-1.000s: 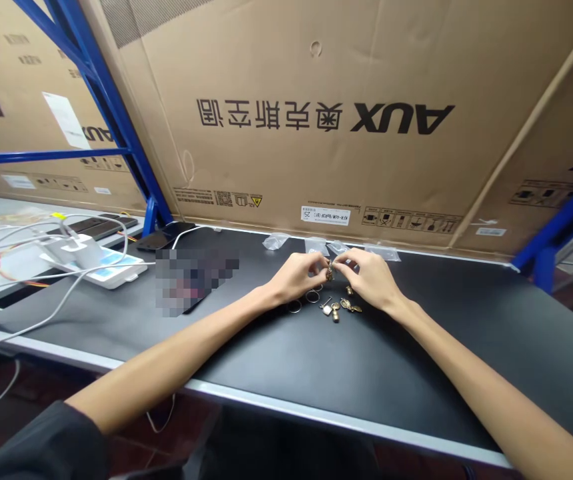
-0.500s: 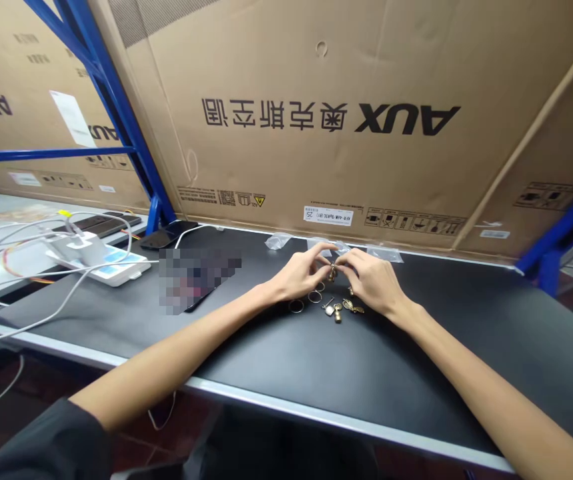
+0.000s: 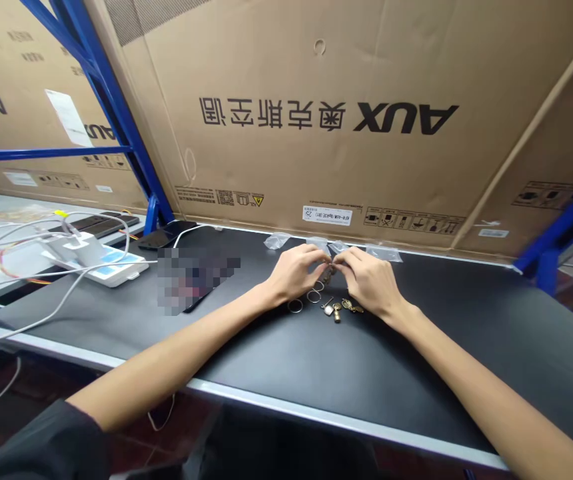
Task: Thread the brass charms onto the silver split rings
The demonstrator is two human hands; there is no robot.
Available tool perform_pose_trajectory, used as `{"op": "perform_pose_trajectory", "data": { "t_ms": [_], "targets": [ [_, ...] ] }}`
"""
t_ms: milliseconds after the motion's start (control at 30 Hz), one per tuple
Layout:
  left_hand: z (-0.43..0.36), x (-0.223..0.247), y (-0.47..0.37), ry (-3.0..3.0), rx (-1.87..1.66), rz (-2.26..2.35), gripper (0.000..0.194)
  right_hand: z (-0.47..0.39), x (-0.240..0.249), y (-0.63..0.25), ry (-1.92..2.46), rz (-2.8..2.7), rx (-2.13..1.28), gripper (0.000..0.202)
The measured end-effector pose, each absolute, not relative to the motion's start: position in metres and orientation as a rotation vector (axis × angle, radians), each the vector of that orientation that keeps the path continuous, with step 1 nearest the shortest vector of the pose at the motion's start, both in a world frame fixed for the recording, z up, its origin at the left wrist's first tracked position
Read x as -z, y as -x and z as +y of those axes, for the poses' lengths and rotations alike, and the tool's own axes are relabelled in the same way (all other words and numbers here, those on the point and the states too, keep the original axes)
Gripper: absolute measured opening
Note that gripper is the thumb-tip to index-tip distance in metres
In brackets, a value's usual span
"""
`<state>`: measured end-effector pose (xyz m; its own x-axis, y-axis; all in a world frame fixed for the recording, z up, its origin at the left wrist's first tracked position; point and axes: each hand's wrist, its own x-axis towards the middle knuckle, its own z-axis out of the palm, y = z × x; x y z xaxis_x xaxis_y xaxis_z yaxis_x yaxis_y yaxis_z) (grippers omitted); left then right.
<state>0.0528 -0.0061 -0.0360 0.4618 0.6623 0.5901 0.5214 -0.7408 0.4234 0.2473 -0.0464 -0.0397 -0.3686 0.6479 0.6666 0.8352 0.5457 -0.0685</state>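
Note:
My left hand (image 3: 299, 272) and my right hand (image 3: 372, 280) meet over the black tabletop, fingertips pinched together. Between them is a small brass-coloured charm (image 3: 330, 272), partly hidden by the fingers; finer parts are too small to make out. Below my left fingers lie three metal split rings, one nearest me (image 3: 295, 306). Just in front of the hands rest a silver-coloured charm with a thin pin (image 3: 328, 310), a barrel-shaped brass charm (image 3: 337, 314) and a small group of brass charms (image 3: 352, 306).
Small clear plastic bags (image 3: 277, 241) lie along the table's back edge, before a large cardboard box (image 3: 276, 160). At the left are a phone (image 3: 199, 300), partly blurred out, a dark phone (image 3: 164, 236), a white power strip (image 3: 116, 270) with cables, and a blue rack post (image 3: 111, 100).
My fingertips have shifted slightly, and the held charm now hangs tilted and is more covered by the fingers. The rings and charms on the table have stayed put.

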Motion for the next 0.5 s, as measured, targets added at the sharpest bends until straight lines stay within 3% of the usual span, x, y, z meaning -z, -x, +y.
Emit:
{"op": "perform_pose_trajectory", "data": {
  "t_ms": [333,500],
  "targets": [
    [-0.0075,0.0336,-0.0546,-2.437,-1.152,1.074,0.013,-0.0462,0.0394,-0.2494,1.193,-2.148,0.401,0.019],
    [-0.0105,0.0332,-0.0555,-2.167,-1.155,1.196,0.023,-0.0469,0.0404,-0.2475,1.14,-2.212,0.432,0.024]
  ]
}}
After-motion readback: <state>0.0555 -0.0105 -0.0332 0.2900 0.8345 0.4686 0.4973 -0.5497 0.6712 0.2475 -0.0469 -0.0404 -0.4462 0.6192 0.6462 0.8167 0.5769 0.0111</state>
